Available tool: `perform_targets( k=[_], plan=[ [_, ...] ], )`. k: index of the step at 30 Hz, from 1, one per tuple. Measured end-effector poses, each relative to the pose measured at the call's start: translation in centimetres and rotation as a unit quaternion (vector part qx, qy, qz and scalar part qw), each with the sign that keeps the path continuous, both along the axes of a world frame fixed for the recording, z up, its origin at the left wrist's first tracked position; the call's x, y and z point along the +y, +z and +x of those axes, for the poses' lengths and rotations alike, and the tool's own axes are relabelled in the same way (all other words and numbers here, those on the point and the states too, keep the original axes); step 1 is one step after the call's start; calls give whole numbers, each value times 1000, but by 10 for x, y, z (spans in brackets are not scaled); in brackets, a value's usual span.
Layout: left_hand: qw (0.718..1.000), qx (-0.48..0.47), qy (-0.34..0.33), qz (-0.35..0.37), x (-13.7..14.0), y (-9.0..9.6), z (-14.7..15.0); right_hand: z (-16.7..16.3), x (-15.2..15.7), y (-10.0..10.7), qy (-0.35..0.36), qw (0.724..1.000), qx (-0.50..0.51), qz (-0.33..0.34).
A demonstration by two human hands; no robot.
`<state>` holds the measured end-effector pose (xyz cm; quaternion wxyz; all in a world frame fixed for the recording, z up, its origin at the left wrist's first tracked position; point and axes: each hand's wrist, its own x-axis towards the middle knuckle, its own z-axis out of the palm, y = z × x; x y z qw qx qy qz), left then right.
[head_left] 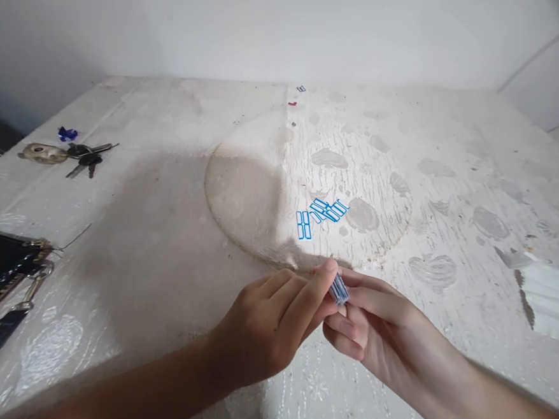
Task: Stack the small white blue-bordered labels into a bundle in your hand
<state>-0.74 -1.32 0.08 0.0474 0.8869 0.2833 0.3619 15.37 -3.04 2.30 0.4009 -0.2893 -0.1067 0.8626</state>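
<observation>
Near the front middle of the table, my left hand (272, 317) and my right hand (377, 312) meet around a small blue-and-white striped bundle (338, 289). It looks like thin pieces stacked together, though its exact kind is not clear. The left thumb and fingers press on its left side, while the right fingertips pinch it from the right. Just beyond the hands, several flat white pieces with blue outlines (304, 225) lie on the table, some overlapping. Part of the bundle is hidden by the fingers.
A pale patterned cover lies on the table (163, 227), with a round stain mark. Keys (86, 158) and a crumpled blue wrapper (67, 134) lie at left. A black purse (2, 273) with a strap is nearer. White crumpled tissue (551, 299) sits at right; a red scrap (292, 104) lies far back.
</observation>
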Motion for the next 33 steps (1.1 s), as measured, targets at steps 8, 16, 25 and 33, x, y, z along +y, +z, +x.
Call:
perform_targets(
  k=[8, 16, 25, 33],
  plan=[
    [999, 25, -8, 30, -1, -1, 0, 2, 2, 1, -29, 999, -42, -12],
    [1000, -5, -25, -17, -2, -2, 1, 5, 2, 3, -16, 998, -66, -18],
    [999, 1, -12, -49, 0, -4, 1, 6, 5, -1, -24, 994, -108, 17],
    [913, -145, 15, -381, 0, 3, -3, 15, 8, 1, -20, 830, -436, 347]
  ],
)
